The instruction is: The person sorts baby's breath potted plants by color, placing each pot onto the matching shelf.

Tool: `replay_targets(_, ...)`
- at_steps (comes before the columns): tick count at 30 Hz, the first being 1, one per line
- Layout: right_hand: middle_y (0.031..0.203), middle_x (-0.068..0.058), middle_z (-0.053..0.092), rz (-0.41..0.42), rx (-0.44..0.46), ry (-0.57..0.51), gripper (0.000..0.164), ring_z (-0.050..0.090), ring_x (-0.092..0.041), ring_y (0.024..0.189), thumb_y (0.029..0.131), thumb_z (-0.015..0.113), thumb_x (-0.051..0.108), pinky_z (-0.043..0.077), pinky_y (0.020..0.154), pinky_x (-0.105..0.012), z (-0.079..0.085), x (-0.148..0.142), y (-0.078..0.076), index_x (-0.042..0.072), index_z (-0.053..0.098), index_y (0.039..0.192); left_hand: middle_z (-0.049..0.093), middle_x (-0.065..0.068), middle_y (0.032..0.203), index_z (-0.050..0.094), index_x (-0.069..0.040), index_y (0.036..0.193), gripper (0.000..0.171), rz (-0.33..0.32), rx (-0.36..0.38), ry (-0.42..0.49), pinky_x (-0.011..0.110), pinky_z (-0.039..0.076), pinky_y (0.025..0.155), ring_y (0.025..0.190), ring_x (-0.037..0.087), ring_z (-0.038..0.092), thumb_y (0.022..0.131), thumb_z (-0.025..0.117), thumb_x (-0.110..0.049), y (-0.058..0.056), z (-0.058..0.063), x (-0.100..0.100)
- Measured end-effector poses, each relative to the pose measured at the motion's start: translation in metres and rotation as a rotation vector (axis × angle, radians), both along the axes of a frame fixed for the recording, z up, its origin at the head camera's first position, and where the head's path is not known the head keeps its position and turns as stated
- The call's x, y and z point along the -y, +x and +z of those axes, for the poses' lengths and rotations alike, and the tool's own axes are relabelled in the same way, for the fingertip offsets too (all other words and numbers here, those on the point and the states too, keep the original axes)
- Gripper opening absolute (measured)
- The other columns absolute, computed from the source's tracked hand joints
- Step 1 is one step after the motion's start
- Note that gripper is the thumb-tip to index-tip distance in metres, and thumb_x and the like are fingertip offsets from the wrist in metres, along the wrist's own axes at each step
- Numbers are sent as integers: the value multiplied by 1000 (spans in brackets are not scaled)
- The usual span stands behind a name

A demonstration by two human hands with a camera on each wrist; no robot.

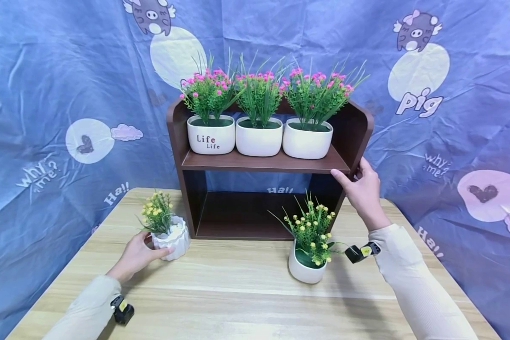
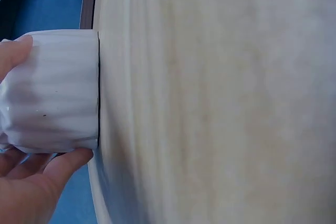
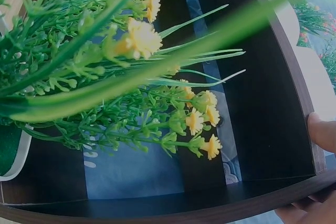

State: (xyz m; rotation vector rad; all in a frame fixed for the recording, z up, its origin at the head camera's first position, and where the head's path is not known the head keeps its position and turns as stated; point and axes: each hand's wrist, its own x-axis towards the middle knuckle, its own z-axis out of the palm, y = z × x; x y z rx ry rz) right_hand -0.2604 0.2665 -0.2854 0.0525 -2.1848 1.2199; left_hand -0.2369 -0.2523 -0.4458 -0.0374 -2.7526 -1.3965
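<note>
Left hand (image 1: 138,255): clamped round ridged white pot (image 1: 173,241), yellow-flowered, on wood-grain table (image 1: 221,288), beside dark-brown shelf (image 1: 255,164). Right hand (image 1: 364,190): gripping shelf's right edge. Smooth rounded planter (image 1: 307,274), yellow blooms, partly blocking lower opening. Three pink-flowered planters (image 1: 259,142), upper board.

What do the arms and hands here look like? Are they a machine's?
No, a person's. The left hand and right hand are bare, without gloves. The left sleeve and right sleeve are long, plain and off-white. Each wrist bears a small black device with a yellow patch.
</note>
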Motion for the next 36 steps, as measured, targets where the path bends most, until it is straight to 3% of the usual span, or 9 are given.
replay_targets(10, 116, -14, 62, -6, -6, 10, 52, 59, -18, 110, 86, 74, 25, 46, 83, -13, 1, 0, 0, 1, 54, 127, 60, 28, 118, 50, 9, 129, 83, -53, -93, -57, 54, 42, 98, 111, 41, 57, 67, 88, -33, 14, 5, -7)
replay_targets(17, 117, -14, 62, -14, -5, 6, 52, 59, -18, 110, 85, 74, 25, 45, 81, -11, 1, 0, 0, 1, 54, 127, 63, 25, 116, 52, 10, 127, 82, -143, -125, -53, 46, 48, 95, 108, 36, 61, 64, 89, -28, 24, 10, -27)
replay_targets(22, 118, -14, 61, -10, 1, 3, 52, 59, -22, 113, 86, 74, 25, 46, 83, -12, 1, 0, 0, 2, 54, 128, 62, 22, 120, 51, 8, 129, 82, -220, -101, 60, 31, 51, 92, 110, 33, 60, 63, 90, -23, 29, 11, -44)
replay_targets(27, 119, -14, 61, -14, 3, 5, 53, 59, -23, 113, 85, 74, 25, 47, 85, -14, 1, 0, 0, 2, 54, 129, 57, 26, 126, 48, 9, 132, 85, -273, -32, 146, 33, 50, 94, 114, 36, 58, 64, 89, -20, 30, 13, -64)
replay_targets(33, 118, -14, 61, -9, -5, 0, 52, 59, -21, 113, 85, 74, 24, 46, 83, -11, 1, 0, 0, 2, 54, 128, 54, 24, 131, 44, 3, 137, 91, -310, -53, 143, 38, 47, 97, 118, 37, 55, 62, 90, -21, 25, 17, -86)
replay_targets(36, 117, -15, 61, -7, -7, 1, 51, 59, -21, 112, 85, 74, 24, 46, 82, -11, 0, 0, 0, 1, 54, 127, 45, 30, 137, 33, 9, 142, 105, -288, -35, 119, 39, 47, 97, 120, 40, 53, 61, 91, -25, 22, 18, -97)
